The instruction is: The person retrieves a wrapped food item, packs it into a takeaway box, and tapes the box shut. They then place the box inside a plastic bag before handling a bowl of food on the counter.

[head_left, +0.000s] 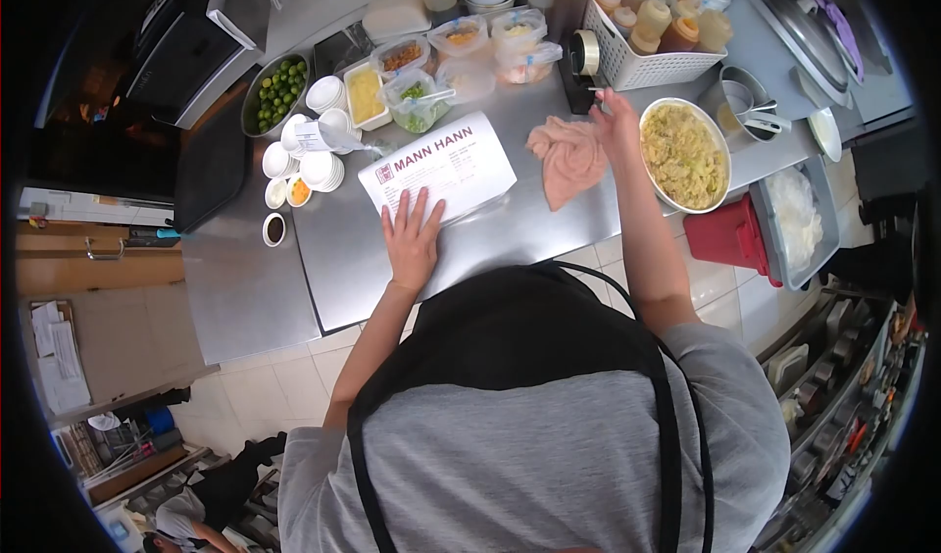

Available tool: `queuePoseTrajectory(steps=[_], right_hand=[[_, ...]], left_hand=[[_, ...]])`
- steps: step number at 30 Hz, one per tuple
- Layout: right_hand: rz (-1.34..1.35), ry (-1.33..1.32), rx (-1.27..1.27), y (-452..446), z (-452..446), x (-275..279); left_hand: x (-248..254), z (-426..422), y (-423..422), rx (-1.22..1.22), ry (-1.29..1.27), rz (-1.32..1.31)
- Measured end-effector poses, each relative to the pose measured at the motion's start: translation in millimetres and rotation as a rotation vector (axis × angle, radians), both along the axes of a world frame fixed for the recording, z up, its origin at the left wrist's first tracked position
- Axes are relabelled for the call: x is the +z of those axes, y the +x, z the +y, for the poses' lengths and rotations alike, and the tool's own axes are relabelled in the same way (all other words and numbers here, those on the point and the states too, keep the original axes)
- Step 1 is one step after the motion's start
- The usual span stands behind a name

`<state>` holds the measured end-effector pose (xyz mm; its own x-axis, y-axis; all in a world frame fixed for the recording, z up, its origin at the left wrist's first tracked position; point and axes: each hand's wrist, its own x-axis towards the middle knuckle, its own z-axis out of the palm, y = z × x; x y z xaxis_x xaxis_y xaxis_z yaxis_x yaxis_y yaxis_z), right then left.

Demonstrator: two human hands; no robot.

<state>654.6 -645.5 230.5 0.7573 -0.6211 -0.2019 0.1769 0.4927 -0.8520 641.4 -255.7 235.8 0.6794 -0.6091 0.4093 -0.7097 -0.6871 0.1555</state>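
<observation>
My left hand lies with fingers spread on a white paper package printed "MANN HANN", pressing its near left part against the steel counter. My right hand is raised beside a black tape dispenser that carries a roll of tape. Its thumb and fingertips come together at the dispenser's front; a small pale bit shows there, too small to make out. Below that hand, a crumpled pink cloth rests on the counter. Right of the wrist stands a large white bowl of yellowish chopped food.
Green limes fill a bowl at the left, near stacked white cups and a dark sauce cup. Bagged ingredients line the back. A white basket holds sauce bottles. A red bin stands below the counter's right edge.
</observation>
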Motion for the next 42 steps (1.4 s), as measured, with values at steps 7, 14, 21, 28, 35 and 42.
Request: queuePoseTrajectory(steps=[7, 14, 21, 28, 35, 42], right_hand=[[0.100, -0.035, -0.073, -15, 11, -39], [0.384, -0.391, 0.072, 2, 1, -54], [0.194, -0.687, 0.231, -56, 105, 26], [0.200, -0.436, 0.590, -71, 217, 15], [0.334, -0.488, 0.561, -74, 236, -7], [0.345, -0.615, 0.542, -77, 238, -21]], left_hand=[[1, 0, 1, 0.000, -0.003, 0.000], [1, 2, 2, -0.004, -0.021, -0.027], [4, 5, 4, -0.088, -0.135, 0.030], [-10, 13, 16, -0.204, -0.271, -0.026], [-3, 12, 22, -0.432, -0.235, -0.242], [9, 8, 17, -0.259, -0.001, 0.076]])
